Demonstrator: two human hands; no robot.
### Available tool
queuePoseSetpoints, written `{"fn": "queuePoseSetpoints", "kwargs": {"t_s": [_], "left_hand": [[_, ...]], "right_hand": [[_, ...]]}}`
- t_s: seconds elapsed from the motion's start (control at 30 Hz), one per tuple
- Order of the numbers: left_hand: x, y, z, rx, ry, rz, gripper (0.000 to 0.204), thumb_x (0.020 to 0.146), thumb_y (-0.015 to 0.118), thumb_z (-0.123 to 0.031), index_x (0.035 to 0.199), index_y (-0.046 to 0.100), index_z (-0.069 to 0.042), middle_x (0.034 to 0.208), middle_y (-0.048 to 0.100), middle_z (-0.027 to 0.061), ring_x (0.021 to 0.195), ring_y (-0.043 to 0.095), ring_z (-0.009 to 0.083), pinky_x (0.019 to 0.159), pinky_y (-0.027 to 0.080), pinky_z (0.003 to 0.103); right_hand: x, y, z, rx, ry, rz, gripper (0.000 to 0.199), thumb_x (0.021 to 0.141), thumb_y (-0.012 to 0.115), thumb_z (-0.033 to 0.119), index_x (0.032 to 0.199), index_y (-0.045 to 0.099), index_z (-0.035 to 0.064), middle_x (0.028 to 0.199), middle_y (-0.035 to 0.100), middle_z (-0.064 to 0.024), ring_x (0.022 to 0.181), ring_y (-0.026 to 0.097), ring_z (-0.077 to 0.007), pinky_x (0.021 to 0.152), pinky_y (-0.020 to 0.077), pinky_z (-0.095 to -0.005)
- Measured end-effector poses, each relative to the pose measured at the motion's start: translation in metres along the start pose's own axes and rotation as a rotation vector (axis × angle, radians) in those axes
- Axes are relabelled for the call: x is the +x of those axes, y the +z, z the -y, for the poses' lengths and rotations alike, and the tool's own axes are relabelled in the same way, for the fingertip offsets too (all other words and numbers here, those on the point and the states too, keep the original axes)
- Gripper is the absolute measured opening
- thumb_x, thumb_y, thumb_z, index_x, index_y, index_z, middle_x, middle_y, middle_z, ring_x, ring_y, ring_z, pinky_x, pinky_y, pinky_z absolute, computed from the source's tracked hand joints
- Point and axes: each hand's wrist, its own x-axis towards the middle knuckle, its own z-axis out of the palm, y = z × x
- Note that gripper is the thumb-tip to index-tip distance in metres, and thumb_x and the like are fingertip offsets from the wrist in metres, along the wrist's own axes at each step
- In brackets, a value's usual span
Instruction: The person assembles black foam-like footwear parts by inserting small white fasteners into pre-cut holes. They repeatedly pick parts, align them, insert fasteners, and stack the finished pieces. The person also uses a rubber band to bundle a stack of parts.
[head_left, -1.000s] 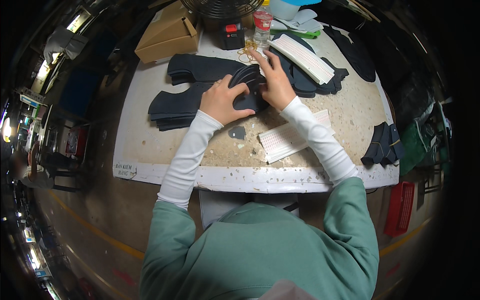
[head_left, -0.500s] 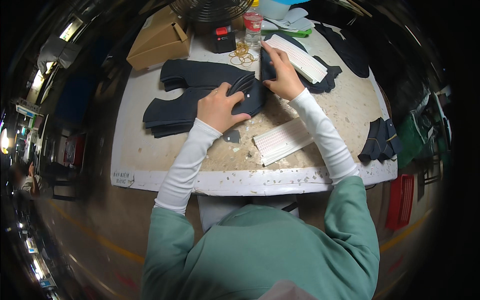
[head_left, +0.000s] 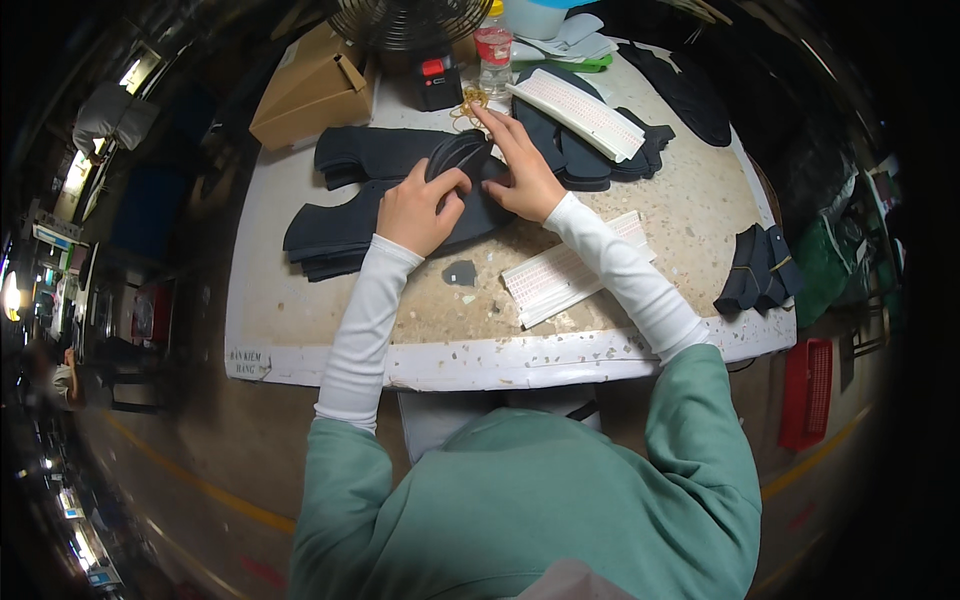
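Two stacks of dark cut fabric pieces lie side by side on the table, a far one [head_left: 350, 155] and a near one [head_left: 335, 220]. My left hand [head_left: 415, 210] is closed on the right end of the fabric, its fingers and thumb bent around the edges, where several layers curl upward. Against the right side of those curled layers rests my right hand [head_left: 528, 178], fingers stretched and thumb apart. Below the hands lies a small dark scrap [head_left: 460, 273]. The fabric between my hands is partly hidden by my fingers.
Another dark fabric stack [head_left: 565, 160] bears white printed strips [head_left: 580, 115]; more printed strips [head_left: 560, 275] lie near my right sleeve. Rubber bands [head_left: 470, 100], a bottle [head_left: 494, 65], a black-red device [head_left: 438, 85], a cardboard box [head_left: 310, 100] and a fan [head_left: 405, 20] stand behind. Banded bundles [head_left: 755, 275] lie right.
My right hand has moved left, from the stack with the printed strips to the curled layers. My left hand has shifted slightly left, and the layers now curl up higher.
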Motion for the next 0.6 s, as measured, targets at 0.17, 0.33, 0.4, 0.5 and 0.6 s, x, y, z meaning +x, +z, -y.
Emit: {"fn": "queuePoseSetpoints", "kwargs": {"t_s": [0.17,0.33,0.4,0.5,0.6], "left_hand": [[-0.002,-0.002,-0.005,0.008,0.036,0.011,0.033,0.071,0.076,-0.031,0.097,0.062,-0.017,0.101,0.063,0.0149,0.090,0.065,0.0363,0.072,0.054,0.041],[-0.006,-0.002,-0.010,0.148,0.057,0.118,0.066,0.054,0.087,-0.052,0.104,0.059,-0.020,0.122,0.055,0.0283,0.114,0.055,0.0464,0.089,0.051,0.047],[-0.006,0.000,-0.011,0.176,0.065,0.131,0.071,0.051,0.087,-0.054,0.107,0.058,-0.022,0.127,0.050,0.0321,0.116,0.053,0.0473,0.090,0.050,0.048],[-0.007,0.000,-0.009,0.140,0.050,0.137,0.067,0.053,0.087,-0.050,0.106,0.058,-0.022,0.127,0.051,0.0306,0.115,0.054,0.0464,0.090,0.050,0.047],[-0.007,-0.001,-0.005,0.063,0.050,0.092,0.050,0.060,0.084,-0.036,0.101,0.060,-0.019,0.118,0.056,0.0252,0.107,0.059,0.0430,0.085,0.052,0.044]], "right_hand": [[-0.003,0.006,-0.004,0.113,0.015,-0.081,0.102,0.065,0.067,-0.007,0.151,0.021,0.0234,0.144,0.025,-0.0292,0.128,0.039,-0.0473,0.087,0.0526,-0.0329],[-0.010,0.019,-0.002,-0.057,-0.036,-0.089,0.099,0.067,0.062,-0.011,0.150,0.023,0.0252,0.148,0.019,-0.0306,0.131,0.032,-0.0530,0.098,0.0462,-0.0415],[-0.012,0.021,-0.002,-0.055,-0.062,-0.096,0.098,0.067,0.061,-0.012,0.150,0.023,0.0260,0.148,0.018,-0.0307,0.130,0.034,-0.0531,0.100,0.0445,-0.0426],[-0.009,0.016,-0.002,-0.100,-0.017,-0.118,0.093,0.068,0.059,-0.013,0.148,0.030,0.0251,0.146,0.022,-0.0306,0.129,0.036,-0.0515,0.102,0.0425,-0.0433],[-0.003,-0.002,0.001,-0.156,0.018,-0.201,0.080,0.072,0.061,-0.012,0.142,0.040,0.0206,0.142,0.033,-0.0204,0.126,0.045,-0.0388,0.083,0.0577,-0.0306]]}}
